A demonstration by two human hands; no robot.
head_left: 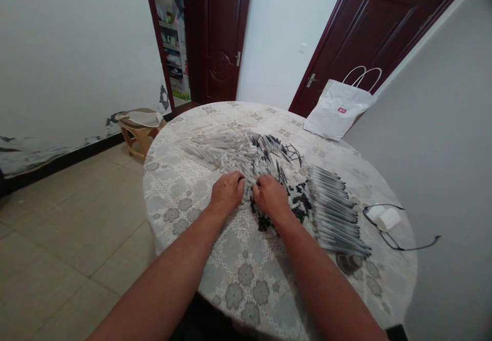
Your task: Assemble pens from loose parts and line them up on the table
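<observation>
Pale tubes (215, 150) lie heaped on the worktop (200, 269), just beyond the fingers and spreading away to the far left, many with long axes running roughly left to right. The left hand (227, 193) is nearer them; the right hand (270, 195) borders small black pieces (303, 200). Fingers on both hands curl inward, their tips too hidden to tell whether they pinch anything. A white bag (336, 109) stands at the far right, contents unseen.

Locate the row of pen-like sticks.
In the head view, the row of pen-like sticks lies on the right of the table, between the small black parts by the right hand and the eyeglasses.
</observation>
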